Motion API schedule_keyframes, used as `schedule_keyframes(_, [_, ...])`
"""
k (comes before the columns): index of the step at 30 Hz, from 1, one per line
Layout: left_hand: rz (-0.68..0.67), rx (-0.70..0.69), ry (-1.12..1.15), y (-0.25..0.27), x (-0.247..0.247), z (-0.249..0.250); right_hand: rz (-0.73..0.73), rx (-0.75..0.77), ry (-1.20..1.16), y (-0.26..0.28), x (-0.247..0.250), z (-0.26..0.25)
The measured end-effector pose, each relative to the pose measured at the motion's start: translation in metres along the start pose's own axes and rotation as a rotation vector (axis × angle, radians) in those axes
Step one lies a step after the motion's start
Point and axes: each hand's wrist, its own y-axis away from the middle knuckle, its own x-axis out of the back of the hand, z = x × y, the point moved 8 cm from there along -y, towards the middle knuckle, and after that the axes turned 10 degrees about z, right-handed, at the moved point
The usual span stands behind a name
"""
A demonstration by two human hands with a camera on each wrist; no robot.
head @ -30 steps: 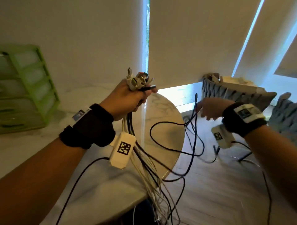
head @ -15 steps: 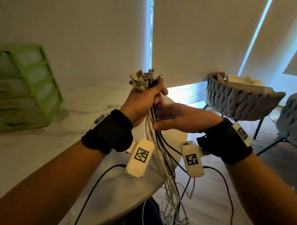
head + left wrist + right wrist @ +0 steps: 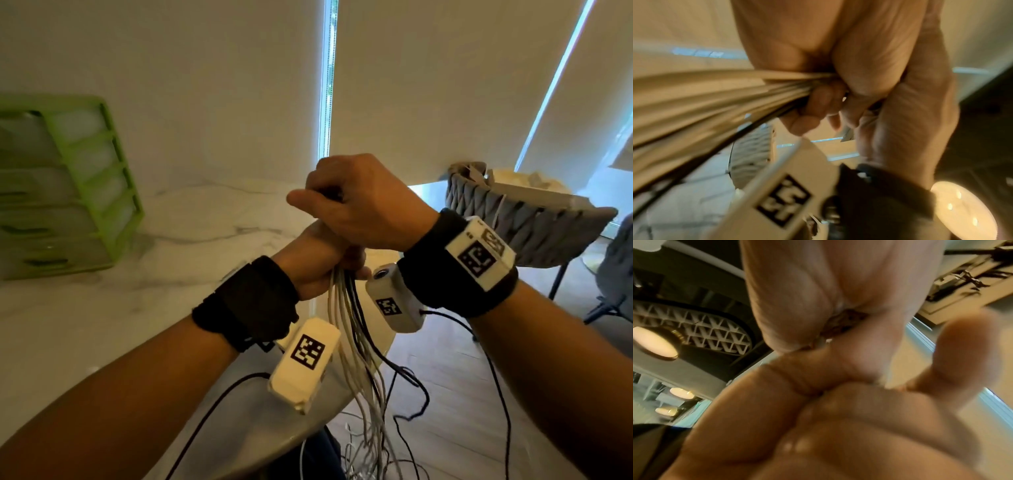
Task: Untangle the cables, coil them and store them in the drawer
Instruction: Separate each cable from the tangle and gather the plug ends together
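Observation:
A bundle of white and black cables (image 3: 346, 325) hangs from my left hand (image 3: 352, 263), which grips it in a fist above the table's round end. In the left wrist view the cables (image 3: 715, 94) run out to the left from the curled fingers of that hand (image 3: 824, 104). My right hand (image 3: 325, 195) sits on top of the left fist, fingers curled over the plug ends, which it hides, with the thumb sticking out to the left. The right wrist view shows dark plug ends (image 3: 844, 321) inside the right hand's (image 3: 828, 331) grip. The loose ends trail in a tangle toward the floor.
A green drawer unit (image 3: 78, 181) with translucent drawers stands at the back left on the white marble table (image 3: 188, 222). A grey woven chair (image 3: 507, 219) holding a box stands to the right, beyond the table. Window blinds hang behind.
My right hand came in from the right, where it held a black cable, then rose from beside the bundle to cover the plug ends. The left fist stayed on the bundle.

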Motion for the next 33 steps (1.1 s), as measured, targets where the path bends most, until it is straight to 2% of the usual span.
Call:
schedule_keyframes(6, [-0.056, 0.056, -0.034, 0.005, -0.004, -0.003, 0.006, -0.099, -0.05, 0.003, -0.008, 0.002])
schedule_keyframes(8, [-0.051, 0.044, -0.044, 0.006, -0.006, 0.001, 0.091, -0.159, -0.088, 0.005, 0.005, 0.007])
schedule_keyframes(11, [-0.025, 0.001, -0.016, 0.004, -0.012, 0.014, 0.246, -0.402, -0.379, 0.029, 0.021, 0.037])
schedule_keyframes(13, [0.055, -0.062, 0.034, 0.0, -0.012, 0.027, 0.161, -0.612, -0.703, 0.057, 0.002, 0.055])
schedule_keyframes(15, [0.122, -0.098, 0.116, -0.005, -0.014, 0.035, -0.06, -0.721, -0.974, 0.086, -0.029, 0.054])
schedule_keyframes(17, [0.121, -0.076, 0.209, -0.008, -0.021, 0.037, -0.268, -0.761, -1.035, 0.112, -0.052, 0.047])
schedule_keyframes(20, [0.061, -0.049, 0.23, -0.01, -0.033, 0.035, -0.454, -0.771, -0.952, 0.139, -0.063, 0.057])
schedule_keyframes(23, [-0.035, 0.018, 0.223, -0.006, -0.046, 0.018, -0.44, -0.754, -0.602, 0.144, -0.044, 0.104])
schedule_keyframes(25, [-0.079, 0.034, 0.256, -0.004, -0.052, 0.011, -0.287, -0.707, -0.34, 0.136, -0.02, 0.135])
schedule_keyframes(28, [-0.117, 0.017, 0.423, -0.004, -0.054, 0.023, 0.177, -0.708, -0.055, 0.143, 0.024, 0.187])
schedule_keyframes(30, [-0.129, -0.01, 0.485, -0.004, -0.053, 0.043, 0.368, -0.748, 0.111, 0.165, 0.041, 0.207])
schedule_keyframes(31, [-0.101, -0.041, 0.49, -0.006, -0.049, 0.053, 0.372, -0.784, 0.107, 0.178, 0.036, 0.209])
schedule_keyframes(32, [-0.055, -0.075, 0.494, -0.008, -0.042, 0.063, 0.306, -0.835, 0.021, 0.192, 0.018, 0.206])
schedule_keyframes(33, [-0.002, -0.103, 0.496, -0.012, -0.033, 0.071, 0.174, -0.876, -0.103, 0.206, -0.008, 0.193])
